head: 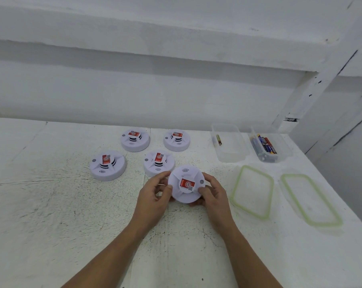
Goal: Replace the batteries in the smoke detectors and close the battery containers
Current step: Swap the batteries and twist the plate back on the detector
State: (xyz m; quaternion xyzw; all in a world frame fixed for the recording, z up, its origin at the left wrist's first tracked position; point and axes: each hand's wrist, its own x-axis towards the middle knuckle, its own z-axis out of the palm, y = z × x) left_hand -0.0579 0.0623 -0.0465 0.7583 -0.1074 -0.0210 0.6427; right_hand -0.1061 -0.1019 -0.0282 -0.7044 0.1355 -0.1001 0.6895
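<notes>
A round white smoke detector with a red sticker is lifted off the table, tilted with its front face toward me. My left hand grips its left rim and my right hand grips its right rim. Several more white detectors rest face up behind it, the nearest just beyond my left fingers, another to the left, and two farther back. The back of the held detector is hidden.
A clear tub at the right holds two batteries. Beside it a second clear tub holds several batteries. Two green-rimmed clear lids lie flat nearer me. A white wall stands close behind the white table.
</notes>
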